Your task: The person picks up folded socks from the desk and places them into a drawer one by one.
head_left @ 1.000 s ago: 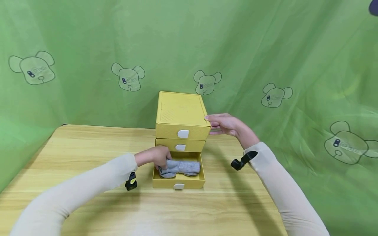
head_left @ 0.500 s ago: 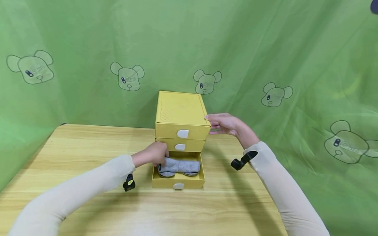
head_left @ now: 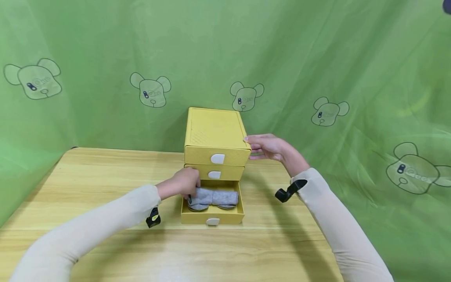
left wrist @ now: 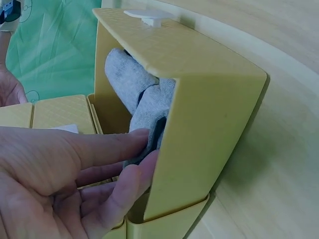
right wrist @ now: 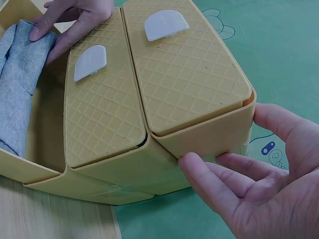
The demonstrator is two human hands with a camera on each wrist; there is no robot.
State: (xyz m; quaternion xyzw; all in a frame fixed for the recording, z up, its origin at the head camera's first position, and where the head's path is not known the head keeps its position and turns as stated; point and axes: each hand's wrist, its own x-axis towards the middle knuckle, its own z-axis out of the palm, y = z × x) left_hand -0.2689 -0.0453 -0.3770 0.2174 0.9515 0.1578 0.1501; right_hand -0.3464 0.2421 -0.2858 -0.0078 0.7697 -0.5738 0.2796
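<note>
A rolled pair of grey socks lies crosswise in the pulled-out bottom drawer of a yellow drawer unit. My left hand reaches in at the left end of the roll. Seen from the left wrist, the thumb and index finger of that hand pinch the end of the socks, close to the drawer's side wall. My right hand rests at the unit's upper right front corner. In the right wrist view its extended fingers touch the side of the top section.
The upper two drawers are closed, each with a white tab handle. The unit stands on a wooden table, near its back edge. Behind hangs a green curtain printed with bear heads. Black wrist cameras sit at both cuffs.
My left hand has shifted slightly up and back at the left end of the socks, uncovering more of the roll. My right hand stays at the corner.
</note>
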